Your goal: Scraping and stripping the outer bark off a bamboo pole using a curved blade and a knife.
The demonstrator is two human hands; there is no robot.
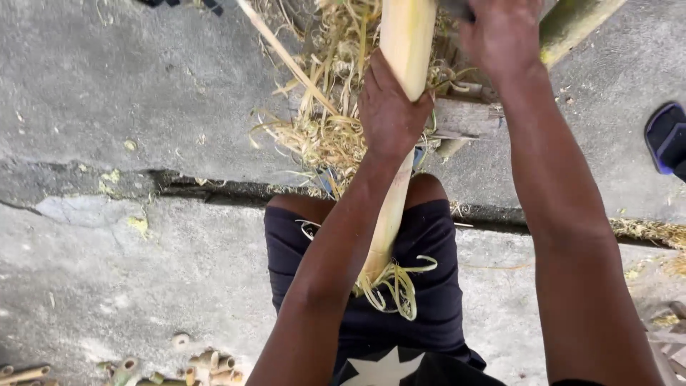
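Our left hand [389, 107] is wrapped tight around a long pale yellow peeled bamboo pole [406, 43], fingers curled over its right side and the back of the hand toward us. The pole runs from the far edge of the view, passes under that hand, and comes near to end against our lap on the dark navy shorts [429, 286], where a curl of pale stripped fibres [393, 286] hangs from its near tip. So the pole lies straight through the left hand's grip, with more of it showing beyond the hand than hidden beneath the forearm.

Our right hand [500, 32] sits farther away and just right of the pole, closed down over something dark at the far edge; we cannot tell what it grips, as only a sliver shows.

Under both hands lies a heap of straw-coloured bamboo shavings [325, 129], spread left of the pole on the grey concrete ground [107, 86]. A dark crack [179, 182] crosses the concrete from left to right. To the far right rests 1 blue sandal [668, 136]. At the near left edge lie several short cut bamboo stubs [207, 361]. A greenish bamboo length [572, 21] slants at the far right, beyond the right hand.
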